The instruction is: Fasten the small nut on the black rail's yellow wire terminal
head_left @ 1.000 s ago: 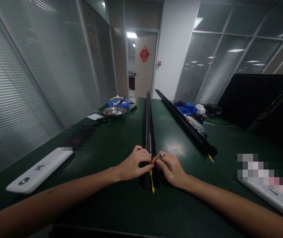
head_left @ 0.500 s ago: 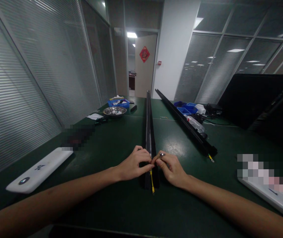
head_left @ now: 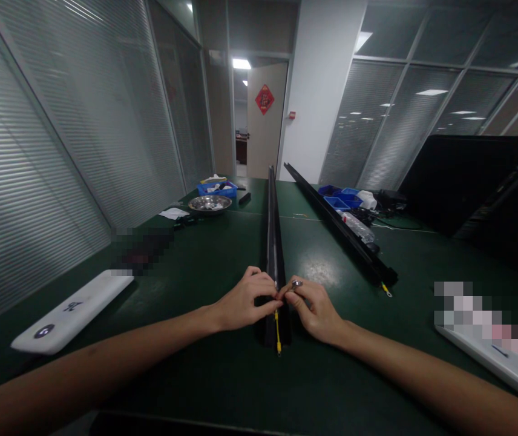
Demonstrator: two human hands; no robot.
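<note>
Black rail lies lengthwise on the green table, roughly in the middle, with its near end right under the fingers. So, going left to right: far left is a long white object with a dark mark and a round badge on it, next to a pixelated dark patch. Further back there's some white paper, then a shiny metal bowl with small stuff in it. Just behind that sits a blue basket, pretty full, and beside it a small black block.

Left hand comes in over the rail, fingers curled, thumb and fingertips close together. Can't tell what they've got, the spot's hidden. Yellow wire hangs out below them toward the near end. Right hand meets it from the other side, fingers bent inward, a shiny metal bit at the index finger; can't tell what that one's pinching either.

Past that, a second black rail lies at an angle, then blue bins, a clear bottle, and another white object, partly pixelated.
</note>
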